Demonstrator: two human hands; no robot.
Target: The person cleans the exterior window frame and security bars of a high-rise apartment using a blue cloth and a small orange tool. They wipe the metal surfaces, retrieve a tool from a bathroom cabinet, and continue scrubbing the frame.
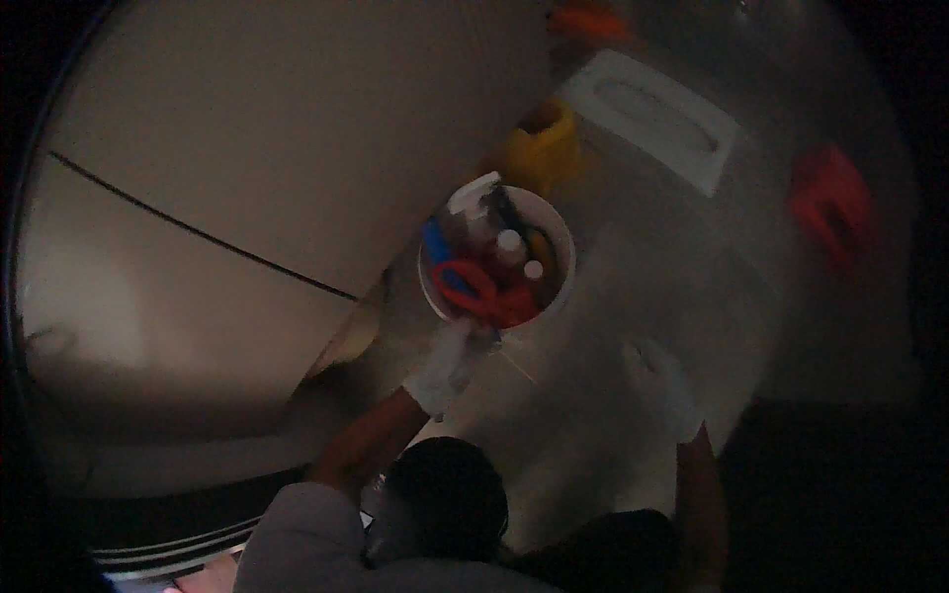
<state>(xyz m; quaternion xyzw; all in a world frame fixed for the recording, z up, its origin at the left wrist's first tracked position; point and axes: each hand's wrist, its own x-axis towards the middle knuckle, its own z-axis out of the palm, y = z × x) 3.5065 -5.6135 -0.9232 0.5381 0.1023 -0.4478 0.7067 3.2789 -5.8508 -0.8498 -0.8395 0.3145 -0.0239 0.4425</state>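
Observation:
A white round bucket [569, 276] stands on the floor in front of me, packed with mixed items. Inside it I make out a red looped handle [461, 285], a blue object [436, 241] and two bottles with white caps [509, 241]. My left hand [445, 367], in a whitish glove, reaches to the near rim beside the red handle; blur hides whether its fingers grip anything. To the right, my right hand [667, 382], also gloved, hangs blurred over the floor, apart from the bucket. Its fingers look loosely spread and nothing shows in them.
A yellow container [545, 148] stands just beyond the bucket. Further back lies a white rectangular fixture [645, 111] with an oval recess. A red object [832, 204] is at the right, an orange one [589, 24] at the top. A pale panel [259, 148] with a dark seam fills the left.

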